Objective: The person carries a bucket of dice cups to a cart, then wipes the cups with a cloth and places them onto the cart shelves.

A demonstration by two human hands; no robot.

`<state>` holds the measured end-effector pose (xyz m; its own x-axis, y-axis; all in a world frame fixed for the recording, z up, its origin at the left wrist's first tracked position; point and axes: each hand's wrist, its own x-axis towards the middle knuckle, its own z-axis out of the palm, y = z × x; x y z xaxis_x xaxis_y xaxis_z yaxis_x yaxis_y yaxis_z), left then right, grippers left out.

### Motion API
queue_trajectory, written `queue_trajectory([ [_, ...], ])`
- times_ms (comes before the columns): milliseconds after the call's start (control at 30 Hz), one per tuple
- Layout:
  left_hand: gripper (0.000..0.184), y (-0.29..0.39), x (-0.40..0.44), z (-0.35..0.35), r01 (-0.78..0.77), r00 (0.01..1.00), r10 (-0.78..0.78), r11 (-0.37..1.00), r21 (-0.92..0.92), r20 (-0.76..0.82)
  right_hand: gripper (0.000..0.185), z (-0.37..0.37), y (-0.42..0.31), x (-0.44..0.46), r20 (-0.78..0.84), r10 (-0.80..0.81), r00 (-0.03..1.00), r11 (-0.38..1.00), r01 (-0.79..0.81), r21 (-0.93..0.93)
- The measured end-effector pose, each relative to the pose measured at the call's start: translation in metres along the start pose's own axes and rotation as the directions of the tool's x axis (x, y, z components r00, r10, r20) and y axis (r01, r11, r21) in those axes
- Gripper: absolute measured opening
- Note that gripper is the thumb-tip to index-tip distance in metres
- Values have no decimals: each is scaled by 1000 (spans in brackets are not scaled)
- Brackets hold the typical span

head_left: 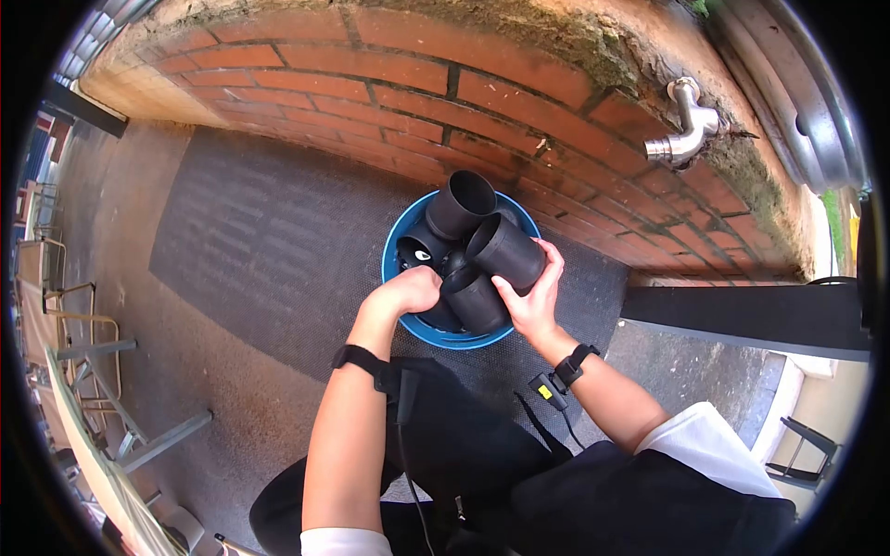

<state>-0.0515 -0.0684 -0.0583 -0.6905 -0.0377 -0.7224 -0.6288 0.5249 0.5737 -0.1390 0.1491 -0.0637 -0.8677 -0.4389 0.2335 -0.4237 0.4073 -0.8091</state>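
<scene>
Several black cylindrical cups stand and lean in a round blue basin (392, 243) on the floor by the wall. My right hand (538, 295) is wrapped round the lower end of a tilted black cup (505, 252) at the basin's right side. At the left, my left hand (415, 289) is closed over the basin's inside, beside another black cup (475, 301); what its fingers hold, if anything, is hidden. An upright-leaning cup (461, 206) is at the back. A small white mark shows on something dark near my left hand.
A brick wall (408, 102) runs behind the basin, with a metal tap (691, 125) at the upper right. Dark matting (250, 241) covers the floor on the left. Metal-framed furniture (167, 440) stands at the far left, and a dark beam (732, 315) lies at the right.
</scene>
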Motion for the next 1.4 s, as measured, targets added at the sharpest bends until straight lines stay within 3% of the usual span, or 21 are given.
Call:
queue_trajectory([
  [133,24,13,-20,4,-35,995,49,986,163,-86,93,-7,-4,-1,48,6,999,999,-4,-45],
  [200,33,17,-32,21,-45,963,126,946,322,-238,93,-13,-8,-2,70,18,997,998,-14,-59],
  [333,38,26,-23,24,142,988,-118,950,279,-98,92,-23,-10,2,31,52,998,998,-53,24],
  [433,41,21,-8,26,84,990,-116,945,317,83,93,-30,-9,3,3,57,998,998,-58,35],
  [533,42,30,-10,33,162,987,-157,958,237,-40,93,-33,-8,4,2,45,999,997,-45,57],
  [567,42,31,-15,33,148,985,-128,971,187,-112,94,-35,-7,3,5,37,999,998,-38,56],
  [667,36,33,-34,16,-35,997,29,994,-101,-65,93,-42,-8,3,4,25,1000,998,-25,59],
  [700,38,29,-31,20,-85,993,52,934,-346,-102,93,-44,-8,5,3,17,1000,998,-18,64],
  [800,40,26,-16,18,144,984,-173,701,-698,28,92,-49,-9,6,-34,41,999,995,-38,95],
  [867,53,36,-14,33,55,975,-142,901,-431,-173,90,-53,-12,7,-39,67,997,991,-62,121],
  [900,61,27,5,46,98,981,-148,936,-337,-125,90,-55,-11,7,-45,69,997,990,-63,123],
  [933,61,25,12,55,131,966,-189,948,-291,-177,90,-57,-11,7,-51,73,996,990,-66,124],
  [1200,53,19,2,44,231,939,-262,960,-158,-222,91,-65,-11,4,4,-5,1000,1000,5,-17],
  [1400,44,46,-51,-6,164,917,-179,984,-71,-358,87,-86,-22,19,164,-125,978,963,160,-218],
])
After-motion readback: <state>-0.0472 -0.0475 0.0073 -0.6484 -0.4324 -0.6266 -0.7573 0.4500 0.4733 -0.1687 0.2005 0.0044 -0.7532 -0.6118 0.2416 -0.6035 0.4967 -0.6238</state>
